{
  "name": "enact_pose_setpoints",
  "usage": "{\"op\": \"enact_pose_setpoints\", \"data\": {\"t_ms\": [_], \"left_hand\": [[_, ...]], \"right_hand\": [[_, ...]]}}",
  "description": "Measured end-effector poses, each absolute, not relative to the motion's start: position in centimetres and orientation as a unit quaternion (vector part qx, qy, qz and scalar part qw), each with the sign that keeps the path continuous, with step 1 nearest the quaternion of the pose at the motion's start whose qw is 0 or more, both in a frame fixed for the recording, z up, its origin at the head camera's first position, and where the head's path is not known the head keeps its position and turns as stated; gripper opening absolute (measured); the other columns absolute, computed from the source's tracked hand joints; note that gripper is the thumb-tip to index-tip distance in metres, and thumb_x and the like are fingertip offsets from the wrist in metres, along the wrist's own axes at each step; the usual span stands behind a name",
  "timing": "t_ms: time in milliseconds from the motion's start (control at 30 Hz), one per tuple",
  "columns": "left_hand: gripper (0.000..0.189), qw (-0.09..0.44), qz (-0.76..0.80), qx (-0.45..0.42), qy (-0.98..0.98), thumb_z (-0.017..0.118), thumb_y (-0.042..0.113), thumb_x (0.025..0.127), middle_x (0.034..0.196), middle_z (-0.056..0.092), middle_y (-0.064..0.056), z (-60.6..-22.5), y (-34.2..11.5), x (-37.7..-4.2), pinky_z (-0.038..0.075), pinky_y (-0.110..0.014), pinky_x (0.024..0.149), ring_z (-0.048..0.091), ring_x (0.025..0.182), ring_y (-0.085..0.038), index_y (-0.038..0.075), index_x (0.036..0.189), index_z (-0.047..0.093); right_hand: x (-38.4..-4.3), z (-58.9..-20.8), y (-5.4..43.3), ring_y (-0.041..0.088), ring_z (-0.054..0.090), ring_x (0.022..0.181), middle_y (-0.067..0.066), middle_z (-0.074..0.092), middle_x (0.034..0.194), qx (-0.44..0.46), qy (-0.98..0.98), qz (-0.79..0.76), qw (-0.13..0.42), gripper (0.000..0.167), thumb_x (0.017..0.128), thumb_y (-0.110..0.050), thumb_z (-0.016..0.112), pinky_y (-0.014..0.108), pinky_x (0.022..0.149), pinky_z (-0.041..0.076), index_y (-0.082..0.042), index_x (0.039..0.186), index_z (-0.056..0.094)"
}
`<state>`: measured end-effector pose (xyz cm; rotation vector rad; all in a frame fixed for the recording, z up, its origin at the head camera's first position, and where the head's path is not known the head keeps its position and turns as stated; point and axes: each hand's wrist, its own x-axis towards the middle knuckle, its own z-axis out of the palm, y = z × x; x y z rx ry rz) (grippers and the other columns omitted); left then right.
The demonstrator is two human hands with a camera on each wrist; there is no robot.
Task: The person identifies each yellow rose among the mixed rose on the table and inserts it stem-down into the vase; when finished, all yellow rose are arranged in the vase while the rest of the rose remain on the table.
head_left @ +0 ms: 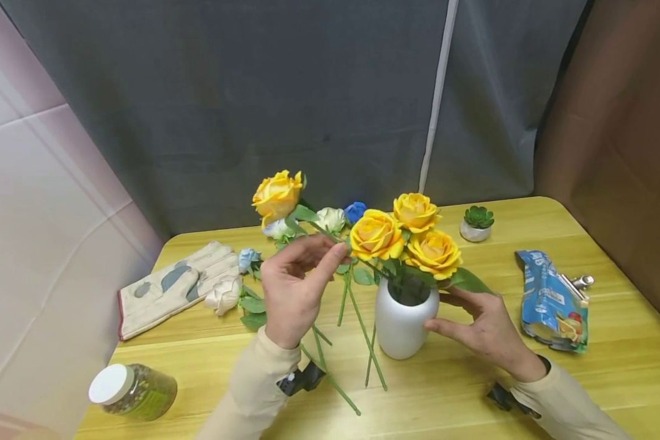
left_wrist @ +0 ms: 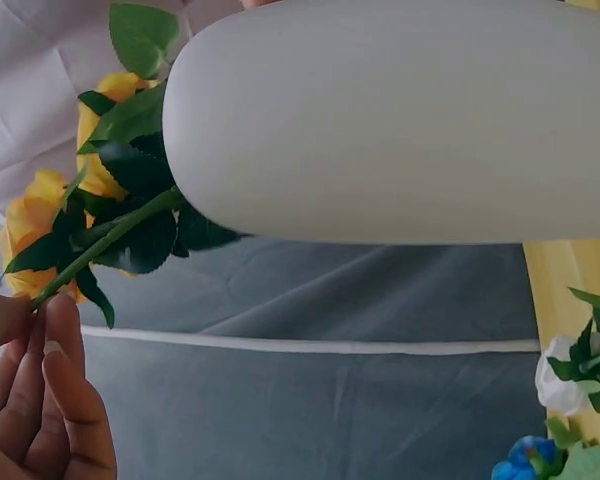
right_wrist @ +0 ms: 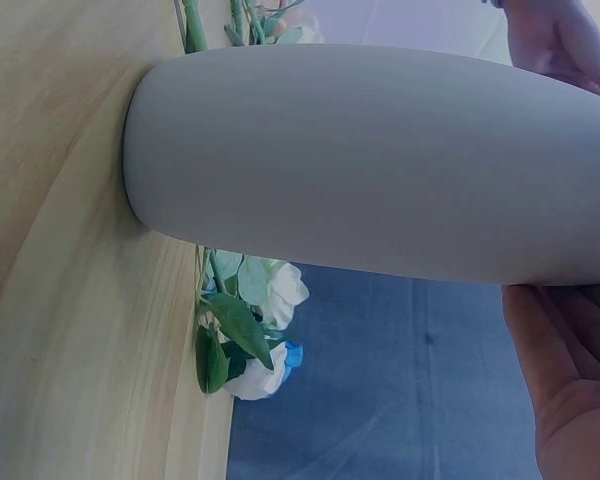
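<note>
My left hand point(head_left: 297, 293) pinches the green stem point(left_wrist: 110, 240) of a yellow rose point(head_left: 277, 197) between thumb and fingertips. The bloom tilts out to the left, while its stem slants toward the mouth of a white vase point(head_left: 401, 324). Three other yellow roses point(head_left: 376, 235) stand in the vase, their leaves spreading over the rim. On the vase's right side, near the top, my right hand point(head_left: 486, 327) holds it with thumb and fingers. The vase's base is on the table in the right wrist view.
White and blue flowers point(head_left: 223, 296) with loose stems lie left of the vase. A pair of work gloves point(head_left: 165, 287) and a white-lidded jar point(head_left: 143, 391) are at left. To the right are a small potted succulent point(head_left: 476, 223) and a clipped blue snack bag point(head_left: 552, 302).
</note>
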<state>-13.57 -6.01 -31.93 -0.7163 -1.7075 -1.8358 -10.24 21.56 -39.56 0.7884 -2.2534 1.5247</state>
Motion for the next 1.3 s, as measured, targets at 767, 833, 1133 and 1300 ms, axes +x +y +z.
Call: {"op": "enact_pose_setpoints", "data": {"t_ms": [767,833,1133,1300], "left_hand": [[0.004,0.187,-0.6,-0.269,-0.73,0.081,0.007,0.087,0.083,0.073,-0.004,-34.7,-3.7,-12.9,0.051,-0.025,0.061,0.062,0.073,-0.01,0.008,0.09,0.079],[0.004,0.185,-0.598,-0.27,-0.731,0.082,0.008,0.086,0.082,0.072,-0.003,-34.9,-3.6,-12.9,0.049,-0.024,0.059,0.059,0.07,-0.01,0.009,0.088,0.078],[0.006,0.157,-0.6,-0.25,-0.744,0.083,0.012,0.087,0.078,0.072,-0.001,-35.3,-3.5,-12.8,0.051,-0.025,0.061,0.058,0.068,-0.01,0.009,0.084,0.079],[0.006,0.126,-0.604,-0.232,-0.752,0.082,0.016,0.088,0.084,0.075,0.001,-35.5,-3.9,-12.6,0.055,-0.027,0.067,0.065,0.077,-0.01,0.013,0.093,0.081]], "right_hand": [[-10.3,-39.6,21.5,0.006,0.065,0.123,-0.011,0.064,0.137,0.294,-0.766,0.553,0.144,0.07,0.069,0.02,0.082,0.023,0.097,0.055,0.01,0.134,0.06],[-10.3,-39.6,21.5,0.006,0.064,0.123,-0.01,0.064,0.137,0.295,-0.766,0.552,0.146,0.07,0.069,0.02,0.082,0.024,0.097,0.054,0.01,0.134,0.06],[-10.5,-39.8,21.6,0.008,0.066,0.122,-0.009,0.066,0.135,0.29,-0.772,0.545,0.148,0.065,0.071,0.017,0.083,0.024,0.098,0.054,0.007,0.132,0.063],[-10.4,-40.1,21.7,0.006,0.065,0.122,-0.012,0.066,0.136,0.291,-0.772,0.547,0.143,0.064,0.073,0.017,0.082,0.022,0.099,0.053,0.006,0.133,0.062]]}}
